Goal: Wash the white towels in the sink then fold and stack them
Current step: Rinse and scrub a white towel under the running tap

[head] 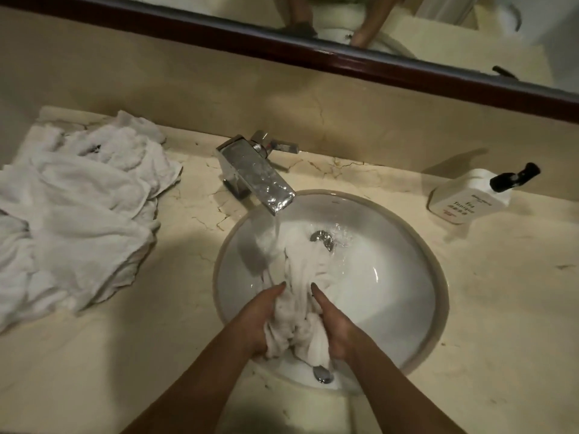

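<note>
One wet white towel (299,296) lies bunched into a rope in the round sink (391,277), its long axis running from the near rim toward the drain (322,239) under the tap (257,173). The left hand (261,321) and right hand (336,327) squeeze its near end between them. A crumpled heap of dry towels (81,208), too tangled to count, sits on the counter (501,308) to the left.

Both forearms are bare up to the picture's lower edge, with no sleeves in view. The left hand (261,321) and right hand (336,328) wear no gloves. Fingernails at twelve o'clock look dark, perhaps painted.
</note>
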Available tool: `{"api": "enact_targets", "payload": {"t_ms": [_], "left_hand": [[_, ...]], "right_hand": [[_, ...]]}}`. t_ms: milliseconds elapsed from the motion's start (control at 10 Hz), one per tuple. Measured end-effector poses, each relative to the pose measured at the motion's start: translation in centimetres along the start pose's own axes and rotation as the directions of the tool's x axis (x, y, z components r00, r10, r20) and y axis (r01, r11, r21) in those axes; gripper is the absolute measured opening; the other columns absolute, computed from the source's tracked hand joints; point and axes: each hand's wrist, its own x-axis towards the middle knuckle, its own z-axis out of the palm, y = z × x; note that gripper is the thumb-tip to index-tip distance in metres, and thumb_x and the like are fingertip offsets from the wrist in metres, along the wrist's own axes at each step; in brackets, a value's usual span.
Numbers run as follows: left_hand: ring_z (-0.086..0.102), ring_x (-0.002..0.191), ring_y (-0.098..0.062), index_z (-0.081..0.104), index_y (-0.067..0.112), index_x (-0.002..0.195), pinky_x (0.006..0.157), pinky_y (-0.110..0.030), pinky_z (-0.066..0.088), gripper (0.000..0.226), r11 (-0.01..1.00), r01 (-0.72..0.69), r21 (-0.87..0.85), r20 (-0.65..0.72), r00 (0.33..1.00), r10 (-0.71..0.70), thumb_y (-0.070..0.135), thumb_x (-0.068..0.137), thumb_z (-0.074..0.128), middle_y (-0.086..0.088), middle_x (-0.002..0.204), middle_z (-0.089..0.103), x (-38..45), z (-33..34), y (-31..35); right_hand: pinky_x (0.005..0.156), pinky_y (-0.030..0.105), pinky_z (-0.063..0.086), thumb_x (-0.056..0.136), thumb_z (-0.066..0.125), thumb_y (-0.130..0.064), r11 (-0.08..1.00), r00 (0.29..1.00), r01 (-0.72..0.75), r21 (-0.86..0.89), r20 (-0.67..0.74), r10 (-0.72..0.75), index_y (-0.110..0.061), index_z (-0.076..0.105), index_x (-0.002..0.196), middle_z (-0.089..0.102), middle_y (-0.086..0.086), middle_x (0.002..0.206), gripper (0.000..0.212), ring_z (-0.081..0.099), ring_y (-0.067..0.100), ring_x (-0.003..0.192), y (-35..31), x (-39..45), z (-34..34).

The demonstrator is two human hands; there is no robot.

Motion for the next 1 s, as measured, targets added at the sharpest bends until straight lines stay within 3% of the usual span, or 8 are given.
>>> {"api": "enact_targets", "payload": {"t_ms": [100, 200, 400, 500, 600, 700, 800, 1000], "left_hand": [[0.071, 0.1, -0.03, 0.075, 0.006, 0.108, 0.099, -0.044, 0.053, 0.05, 0.901, -0.191, 0.389, -0.221, 0.93, 0.293, 0.034, 0.067, 0.08, -0.013, 0.103, 0.075, 2.2, 0.5, 0.7], [0.066, 0.082, -0.023, 0.066, 0.016, 0.08, 0.076, -0.033, 0.054, 0.02, 0.549, -0.257, 0.795, -0.236, 0.702, 0.671, 0.033, 0.073, 0.073, -0.004, 0.086, 0.069, 1.5, 1.3, 1.9], [0.064, 0.102, -0.033, 0.071, 0.0, 0.114, 0.103, -0.047, 0.045, 0.055, 0.894, -0.439, 0.09, -0.086, 0.891, 0.446, 0.024, 0.065, 0.072, -0.024, 0.117, 0.068, -1.6, 0.7, 3.5], [0.06, 0.106, -0.036, 0.062, -0.004, 0.126, 0.106, -0.047, 0.041, 0.055, 0.96, -0.271, -0.062, 0.033, 0.961, 0.274, 0.018, 0.076, 0.057, -0.023, 0.119, 0.064, -3.0, 0.2, 3.7], [0.067, 0.086, -0.03, 0.066, 0.005, 0.124, 0.085, -0.038, 0.049, 0.043, 0.996, -0.092, 0.007, 0.141, 0.986, 0.09, 0.027, 0.087, 0.062, -0.017, 0.105, 0.069, -3.7, 0.6, 3.0], [0.067, 0.09, -0.034, 0.06, 0.002, 0.131, 0.073, -0.036, 0.055, 0.051, 0.988, -0.072, 0.139, 0.128, 0.99, 0.054, 0.015, 0.083, 0.068, -0.023, 0.117, 0.064, -3.5, 0.9, 2.3], [0.055, 0.117, -0.041, 0.06, -0.001, 0.124, 0.104, -0.05, 0.042, 0.055, 0.965, -0.251, 0.083, 0.149, 0.96, 0.237, 0.014, 0.073, 0.078, -0.027, 0.135, 0.052, -2.9, 0.0, 2.1], [0.061, 0.107, -0.036, 0.076, 0.007, 0.111, 0.09, -0.038, 0.043, 0.047, 0.919, -0.292, 0.264, 0.097, 0.956, 0.276, 0.043, 0.082, 0.074, -0.027, 0.123, 0.065, -5.0, -1.1, 2.6]], "right_hand": [[0.097, 0.045, 0.055, 0.079, 0.078, -0.047, 0.975, 0.968, 0.11, -0.192, -0.203, -0.149, -0.001, 0.071, 0.116, 0.073, 0.021, 0.111, 0.06, 0.071, 0.033, 0.1, -0.7, 2.4, 0.3], [0.062, 0.024, 0.055, 0.086, 0.069, -0.009, 0.921, 0.883, 0.229, -0.316, -0.331, -0.333, 0.003, 0.067, 0.101, 0.073, 0.017, 0.091, 0.02, 0.069, 0.024, 0.077, -1.3, 2.8, 0.8], [0.05, 0.018, 0.047, 0.074, 0.063, -0.02, 0.99, 0.997, 0.0, 0.142, 0.079, -0.012, -0.006, 0.056, 0.079, 0.05, 0.0, 0.061, 0.016, 0.049, 0.008, 0.047, -3.6, 0.2, 0.2], [0.068, 0.023, 0.046, 0.085, 0.068, -0.026, 0.968, 0.973, 0.082, 0.237, 0.19, -0.128, 0.002, 0.068, 0.112, 0.063, 0.011, 0.091, 0.039, 0.061, 0.013, 0.071, -4.9, -1.8, -1.1], [0.083, 0.027, 0.028, 0.093, 0.065, -0.049, 0.985, 0.952, 0.13, 0.117, 0.262, -0.157, -0.004, 0.061, 0.133, 0.063, 0.02, 0.124, 0.061, 0.056, 0.033, 0.104, -4.8, -2.7, -1.2], [0.102, 0.053, 0.05, 0.093, 0.065, -0.016, 0.959, 0.968, 0.232, -0.16, 0.136, -0.212, 0.004, 0.059, 0.132, 0.068, 0.027, 0.118, 0.044, 0.065, 0.044, 0.111, -4.4, -2.1, -0.5], [0.087, 0.045, 0.058, 0.082, 0.065, -0.016, 0.927, 0.939, 0.33, -0.178, 0.168, -0.302, 0.008, 0.061, 0.124, 0.069, 0.03, 0.113, 0.048, 0.07, 0.039, 0.1, -4.6, -3.3, -0.1], [0.101, 0.044, 0.041, 0.096, 0.057, -0.054, 0.941, 0.933, 0.328, -0.091, 0.185, -0.307, -0.01, 0.063, 0.134, 0.055, 0.032, 0.131, 0.058, 0.054, 0.037, 0.116, -5.7, -3.1, -1.7]]}}
